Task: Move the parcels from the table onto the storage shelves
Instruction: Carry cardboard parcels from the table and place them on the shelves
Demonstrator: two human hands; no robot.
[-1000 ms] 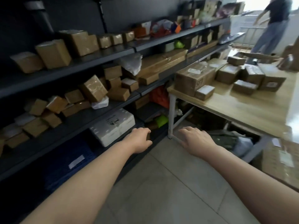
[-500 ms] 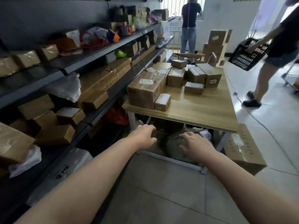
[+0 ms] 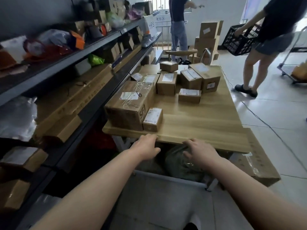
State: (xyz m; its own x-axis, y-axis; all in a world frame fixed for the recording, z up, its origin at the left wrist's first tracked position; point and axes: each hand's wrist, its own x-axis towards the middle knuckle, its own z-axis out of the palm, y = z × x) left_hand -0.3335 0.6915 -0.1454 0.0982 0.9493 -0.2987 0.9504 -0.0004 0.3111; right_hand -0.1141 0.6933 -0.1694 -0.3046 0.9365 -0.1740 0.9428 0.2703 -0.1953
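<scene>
I see wood bench (image 3: 199,123): big SF box (image 3: 129,103) at near-left corner, small labelled box (image 3: 152,117) touching its right side, more parcels (image 3: 191,80) clustered far end. Shelves (image 3: 93,100) alongside on left, loaded w/ boxes.

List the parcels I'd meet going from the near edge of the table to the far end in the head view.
small labelled box by the near edge → low flat box mid-table → small box at the far end
</scene>
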